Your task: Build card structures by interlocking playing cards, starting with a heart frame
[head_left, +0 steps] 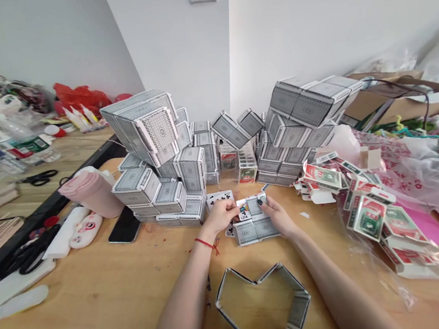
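My left hand [222, 215], with a red string at the wrist, has its fingers closed at the left edge of a face-up playing card [244, 214]. My right hand [277, 214] is closed on the right side of a grey patterned playing card [255, 206], thumb on top. Just below them lies a flat piece of joined grey-backed cards [256, 231]. Loose face-up cards [216, 198] lie partly under my left hand. Nearer me stands a heart-shaped frame [302, 302] made of cards.
Grey card-covered boxes are stacked at the left [139, 129] and right [300, 101]. Opened card packs [369, 214] lie at the right beside plastic wrap. A pink cup [91, 192], a black phone [124, 226] and scissors [35, 250] are at the left.
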A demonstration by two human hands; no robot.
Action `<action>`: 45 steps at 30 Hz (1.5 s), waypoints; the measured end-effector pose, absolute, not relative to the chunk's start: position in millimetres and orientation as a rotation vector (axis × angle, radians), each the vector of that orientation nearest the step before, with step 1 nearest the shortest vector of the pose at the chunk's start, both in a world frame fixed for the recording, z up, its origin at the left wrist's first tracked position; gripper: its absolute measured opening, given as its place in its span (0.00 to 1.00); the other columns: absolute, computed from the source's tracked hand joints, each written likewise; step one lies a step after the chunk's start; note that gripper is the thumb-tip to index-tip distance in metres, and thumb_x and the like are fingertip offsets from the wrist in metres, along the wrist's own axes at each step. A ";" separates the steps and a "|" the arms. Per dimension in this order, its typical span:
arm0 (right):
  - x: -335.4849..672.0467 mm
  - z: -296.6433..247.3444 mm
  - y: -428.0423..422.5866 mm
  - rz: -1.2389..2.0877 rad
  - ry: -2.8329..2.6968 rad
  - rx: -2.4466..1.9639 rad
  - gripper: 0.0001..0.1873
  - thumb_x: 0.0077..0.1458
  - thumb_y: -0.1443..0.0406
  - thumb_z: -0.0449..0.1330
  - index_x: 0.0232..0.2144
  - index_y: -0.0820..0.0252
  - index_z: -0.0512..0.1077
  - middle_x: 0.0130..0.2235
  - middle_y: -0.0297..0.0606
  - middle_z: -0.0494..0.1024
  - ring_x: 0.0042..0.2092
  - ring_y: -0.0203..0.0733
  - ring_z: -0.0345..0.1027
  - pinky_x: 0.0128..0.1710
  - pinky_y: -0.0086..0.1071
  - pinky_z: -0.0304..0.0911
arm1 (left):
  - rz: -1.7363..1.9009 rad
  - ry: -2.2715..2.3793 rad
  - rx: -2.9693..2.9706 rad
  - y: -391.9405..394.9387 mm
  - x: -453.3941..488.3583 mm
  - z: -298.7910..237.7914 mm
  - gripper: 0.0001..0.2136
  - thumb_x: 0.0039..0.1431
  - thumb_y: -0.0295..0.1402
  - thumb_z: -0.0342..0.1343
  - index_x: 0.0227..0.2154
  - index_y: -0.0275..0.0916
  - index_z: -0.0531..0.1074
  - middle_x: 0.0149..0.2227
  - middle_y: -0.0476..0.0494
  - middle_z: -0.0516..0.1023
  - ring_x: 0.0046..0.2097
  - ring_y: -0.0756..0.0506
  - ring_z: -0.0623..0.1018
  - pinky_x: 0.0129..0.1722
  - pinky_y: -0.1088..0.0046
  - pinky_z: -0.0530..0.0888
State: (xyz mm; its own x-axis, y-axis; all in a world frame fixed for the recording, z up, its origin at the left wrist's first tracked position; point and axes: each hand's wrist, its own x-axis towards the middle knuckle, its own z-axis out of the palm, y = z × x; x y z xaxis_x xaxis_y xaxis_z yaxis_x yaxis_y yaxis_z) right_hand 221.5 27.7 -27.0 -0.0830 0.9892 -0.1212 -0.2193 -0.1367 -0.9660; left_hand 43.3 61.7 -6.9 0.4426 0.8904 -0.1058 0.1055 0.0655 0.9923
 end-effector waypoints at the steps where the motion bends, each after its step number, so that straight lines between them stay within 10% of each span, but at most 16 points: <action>1: 221.2 -27.0 27.7 1.444 -1.039 -1.098 0.18 0.46 0.52 0.58 0.36 0.55 0.66 0.34 0.33 0.75 0.37 0.43 0.68 0.38 0.33 0.61 | 0.755 0.961 1.389 61.9 43.8 -7.7 0.09 0.45 0.34 0.55 0.19 0.35 0.62 0.19 0.53 0.67 0.22 0.51 0.69 0.25 0.75 0.67; 35: 217.4 -22.2 27.8 1.526 -1.014 -1.099 0.18 0.40 0.52 0.62 0.31 0.57 0.71 0.26 0.33 0.75 0.26 0.41 0.67 0.27 0.31 0.59 | 0.804 0.714 1.082 62.9 51.4 -7.0 0.20 0.36 0.36 0.66 0.34 0.33 0.72 0.31 0.44 0.75 0.31 0.51 0.72 0.33 0.74 0.68; 45: 212.0 -27.2 28.6 1.369 -1.186 -1.109 0.16 0.45 0.51 0.59 0.28 0.56 0.69 0.27 0.32 0.73 0.29 0.40 0.64 0.31 0.31 0.58 | 0.777 1.050 1.371 63.4 62.1 -18.2 0.18 0.43 0.44 0.59 0.15 0.33 0.65 0.15 0.55 0.60 0.19 0.56 0.58 0.18 0.78 0.52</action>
State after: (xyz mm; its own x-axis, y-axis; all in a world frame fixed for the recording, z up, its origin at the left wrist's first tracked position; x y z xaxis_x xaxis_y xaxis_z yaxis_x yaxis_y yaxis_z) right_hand 212.0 28.6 -27.2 -0.1094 0.9933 -0.0377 -0.1035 -0.0491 -0.9934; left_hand 62.1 63.4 -18.2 0.3736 0.9179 -0.1341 0.1396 0.0872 0.9864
